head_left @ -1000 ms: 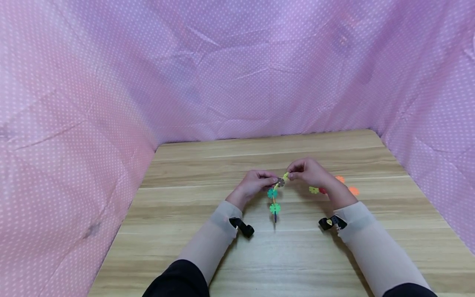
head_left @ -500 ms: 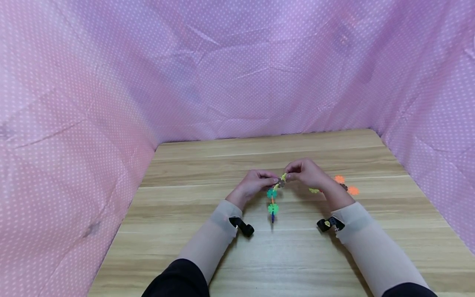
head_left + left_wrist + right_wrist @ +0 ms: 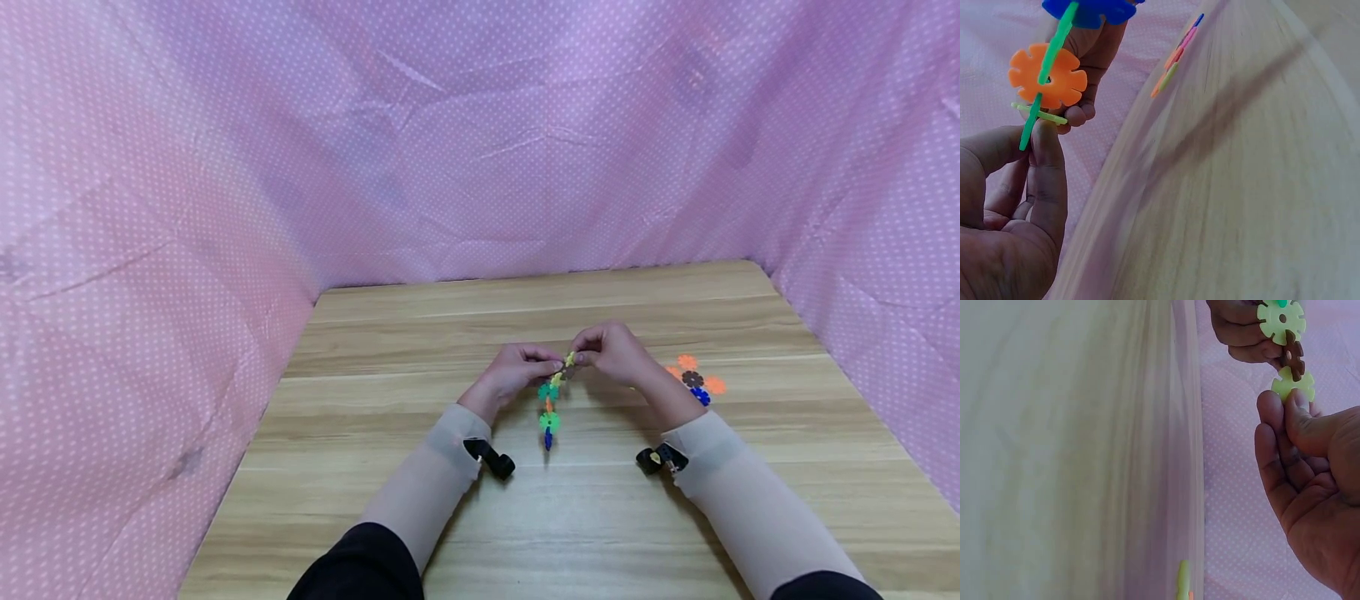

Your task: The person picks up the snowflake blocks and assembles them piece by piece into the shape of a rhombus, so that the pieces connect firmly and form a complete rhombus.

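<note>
A chain of slotted snowflake discs hangs between the two hands, above the table. My left hand (image 3: 516, 371) pinches the chain near its upper end, next to a green disc (image 3: 1027, 134) in the left wrist view. My right hand (image 3: 618, 357) pinches the yellow disc (image 3: 1281, 387) at the end between thumb and forefinger. This disc meets a brown disc (image 3: 1293, 357), followed by another yellow disc (image 3: 1272, 324). Below hang a teal disc (image 3: 548, 392), an orange disc (image 3: 1067, 76), a light green disc (image 3: 550, 422) and a blue disc (image 3: 548, 440).
Loose discs lie on the wooden table (image 3: 405, 333) behind the right forearm: orange (image 3: 715, 385), brown (image 3: 692, 379) and blue (image 3: 700, 396) ones show, others are partly covered. Pink dotted cloth (image 3: 480, 167) surrounds the table's back and sides.
My right hand has shifted slightly left and closer to the left hand, its yellow disc turning with it. The hanging chain has swung a little left. More loose discs show behind the forearm.
</note>
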A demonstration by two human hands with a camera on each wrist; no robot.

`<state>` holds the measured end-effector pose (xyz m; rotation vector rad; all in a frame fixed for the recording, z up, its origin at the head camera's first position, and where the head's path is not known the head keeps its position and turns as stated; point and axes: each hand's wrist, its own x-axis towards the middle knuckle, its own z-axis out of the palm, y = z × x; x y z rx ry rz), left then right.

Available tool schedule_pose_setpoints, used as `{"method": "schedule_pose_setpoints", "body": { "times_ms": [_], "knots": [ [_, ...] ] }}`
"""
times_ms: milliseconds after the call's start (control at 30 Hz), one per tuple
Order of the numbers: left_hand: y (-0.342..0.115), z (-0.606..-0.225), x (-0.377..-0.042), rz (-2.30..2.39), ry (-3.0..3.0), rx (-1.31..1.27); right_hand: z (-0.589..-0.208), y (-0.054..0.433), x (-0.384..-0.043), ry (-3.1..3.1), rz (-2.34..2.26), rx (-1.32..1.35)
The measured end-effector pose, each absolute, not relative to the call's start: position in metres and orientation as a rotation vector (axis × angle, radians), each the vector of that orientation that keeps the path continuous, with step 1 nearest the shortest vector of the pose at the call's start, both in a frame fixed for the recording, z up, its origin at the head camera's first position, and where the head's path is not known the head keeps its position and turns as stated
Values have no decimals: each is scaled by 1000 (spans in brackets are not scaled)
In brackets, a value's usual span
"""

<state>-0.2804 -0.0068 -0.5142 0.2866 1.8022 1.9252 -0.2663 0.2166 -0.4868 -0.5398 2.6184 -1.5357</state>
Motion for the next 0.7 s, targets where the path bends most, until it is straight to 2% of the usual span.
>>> {"method": "schedule_pose_setpoints", "body": {
  "times_ms": [700],
  "knots": [
    [-1, -519, -280, 1975, 1723, 354, -486, 224, -268, 2506, -1579, -554]
  ]
}}
